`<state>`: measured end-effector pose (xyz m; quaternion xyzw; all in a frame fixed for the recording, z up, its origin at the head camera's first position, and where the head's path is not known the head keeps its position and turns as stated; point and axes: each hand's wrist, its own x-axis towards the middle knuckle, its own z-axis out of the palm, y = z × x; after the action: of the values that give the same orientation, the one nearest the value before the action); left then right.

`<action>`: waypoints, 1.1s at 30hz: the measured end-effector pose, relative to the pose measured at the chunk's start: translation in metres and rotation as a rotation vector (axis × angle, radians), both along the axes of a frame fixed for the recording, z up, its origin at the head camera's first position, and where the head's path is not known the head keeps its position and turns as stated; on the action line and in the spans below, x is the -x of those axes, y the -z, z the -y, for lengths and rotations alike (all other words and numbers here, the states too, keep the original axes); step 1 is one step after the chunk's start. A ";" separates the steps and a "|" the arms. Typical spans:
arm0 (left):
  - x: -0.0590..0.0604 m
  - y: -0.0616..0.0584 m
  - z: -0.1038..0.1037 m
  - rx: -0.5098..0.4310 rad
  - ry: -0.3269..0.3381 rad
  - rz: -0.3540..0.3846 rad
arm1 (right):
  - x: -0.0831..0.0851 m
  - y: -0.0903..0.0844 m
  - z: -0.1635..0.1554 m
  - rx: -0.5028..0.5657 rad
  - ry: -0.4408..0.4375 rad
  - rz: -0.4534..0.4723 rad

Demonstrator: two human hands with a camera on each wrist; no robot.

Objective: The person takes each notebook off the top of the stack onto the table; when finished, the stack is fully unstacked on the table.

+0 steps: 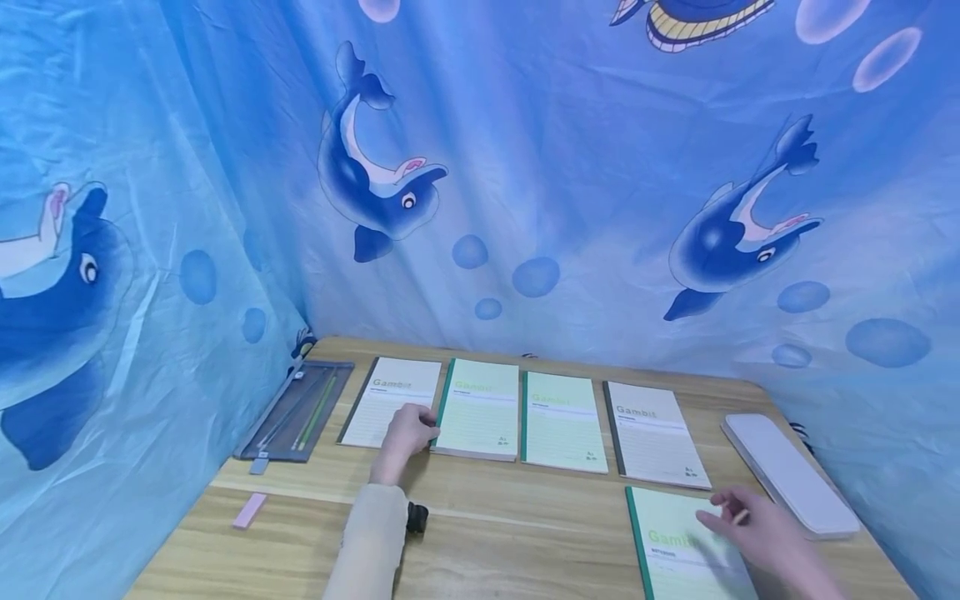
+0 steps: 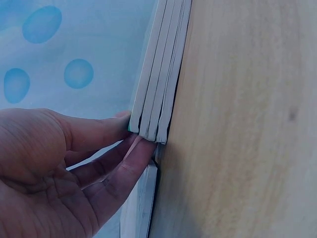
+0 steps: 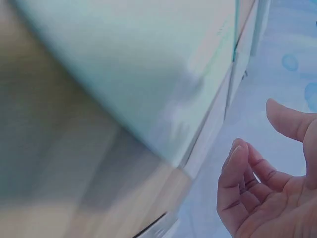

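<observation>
In the head view, my left hand (image 1: 408, 429) is at the near left corner of a green-spined notebook (image 1: 480, 408), beside a dark-spined white notebook (image 1: 401, 392). The left wrist view shows thumb and fingertips touching the corner of a stack of several notebooks (image 2: 161, 74), seen edge-on. My right hand (image 1: 757, 529) hovers over the right part of another green-spined notebook (image 1: 675, 550) at the near right. Its thumb stands apart from the bent fingers (image 3: 233, 193) in the right wrist view, with nothing between them.
Further right in the row lie a green-spined notebook (image 1: 562, 421) and a dark-spined one (image 1: 656, 433). A pale pencil case (image 1: 787, 471) sits at the right edge. At left are a mesh zip pouch (image 1: 300, 412) with pencils and a pink eraser (image 1: 250, 510). A blue dolphin-print curtain (image 1: 562, 167) borders the table.
</observation>
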<state>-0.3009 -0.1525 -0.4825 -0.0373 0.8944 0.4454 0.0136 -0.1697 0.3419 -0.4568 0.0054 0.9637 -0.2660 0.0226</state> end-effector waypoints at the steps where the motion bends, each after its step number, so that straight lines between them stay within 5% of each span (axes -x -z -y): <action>1: 0.000 0.000 0.000 0.005 -0.001 0.000 | 0.004 -0.002 0.004 0.003 -0.014 -0.021; 14: -0.001 -0.003 0.000 0.005 -0.001 0.003 | 0.066 -0.013 0.057 0.075 -0.053 -0.024; 27: -0.002 -0.005 0.001 -0.012 0.004 -0.001 | 0.121 0.004 0.109 0.332 -0.048 0.012; 33: -0.002 -0.004 0.000 -0.011 0.002 0.004 | 0.143 0.010 0.136 0.367 -0.014 0.004</action>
<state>-0.2985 -0.1530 -0.4782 -0.0371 0.8920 0.4502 0.0161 -0.3122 0.2055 -0.4668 -0.0050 0.8989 -0.4374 0.0268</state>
